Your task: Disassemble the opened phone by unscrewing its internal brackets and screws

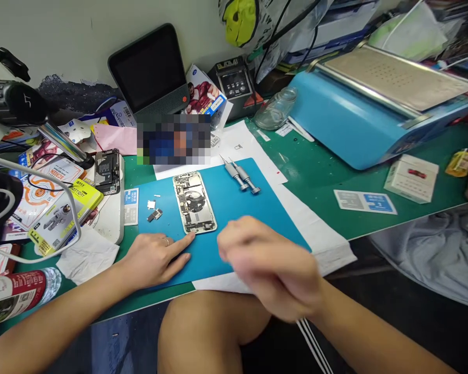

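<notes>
An opened phone housing lies on a blue mat, its inner parts showing. My left hand rests on the mat with fingers apart, the index fingertip at the phone's lower edge. Raised over the mat's right front part, my right hand is blurred, its fingers curled closed; anything inside them is hidden. Small loose parts are left of the phone. Two screwdrivers lie side by side near the mat's top right.
A blue machine stands at the back right, near a glass jar and a white box. Left are another opened phone, a yellow battery box, a white cable and a bottle. A dark-screened display stands behind.
</notes>
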Available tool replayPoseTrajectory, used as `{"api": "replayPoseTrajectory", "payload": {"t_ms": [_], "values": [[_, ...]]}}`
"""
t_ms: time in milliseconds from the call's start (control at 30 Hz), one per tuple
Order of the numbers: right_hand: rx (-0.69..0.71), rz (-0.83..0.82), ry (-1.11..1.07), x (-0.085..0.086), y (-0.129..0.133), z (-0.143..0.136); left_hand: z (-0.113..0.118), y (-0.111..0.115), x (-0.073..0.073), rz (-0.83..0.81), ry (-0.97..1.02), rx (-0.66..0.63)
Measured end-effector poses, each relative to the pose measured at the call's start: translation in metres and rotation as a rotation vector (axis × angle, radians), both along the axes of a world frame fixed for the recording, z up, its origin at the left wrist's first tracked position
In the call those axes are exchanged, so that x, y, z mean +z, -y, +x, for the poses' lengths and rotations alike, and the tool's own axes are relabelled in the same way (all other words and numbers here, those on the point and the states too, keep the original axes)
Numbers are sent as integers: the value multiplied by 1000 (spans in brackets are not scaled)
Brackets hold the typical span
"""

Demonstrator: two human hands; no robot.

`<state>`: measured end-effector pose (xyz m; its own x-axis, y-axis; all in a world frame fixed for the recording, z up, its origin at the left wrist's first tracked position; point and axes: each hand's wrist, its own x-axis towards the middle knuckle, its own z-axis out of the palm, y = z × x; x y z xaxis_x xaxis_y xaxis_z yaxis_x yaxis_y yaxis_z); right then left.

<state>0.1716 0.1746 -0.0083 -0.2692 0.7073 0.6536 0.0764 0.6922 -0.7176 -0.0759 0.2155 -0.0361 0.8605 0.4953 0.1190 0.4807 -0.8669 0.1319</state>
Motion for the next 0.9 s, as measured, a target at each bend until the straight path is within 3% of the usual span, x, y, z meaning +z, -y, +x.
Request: {"api": "replayPoseTrajectory", "payload": {"t_ms": [133, 300, 467, 567, 733, 900], "values": [[-73, -224, -190, -24, -13, 3, 1, 0, -1, 11, 40, 11], [-133, -291, -132, -50, -8, 12, 1, -1, -1, 18, 59, -5], [-247, -182, 223, -45, -3, 32, 0, -3, -2, 33, 83, -15], [-284, -224, 380, -35, -4, 41, 0, -3, -3, 14, 56, -23], [-247, -123, 197, -21, -20, 22, 0, -2, -3, -6, 15, -26], [-151, 73, 161, -27, -49, -11, 2, -1, 3, -17, -69, -38]]}}
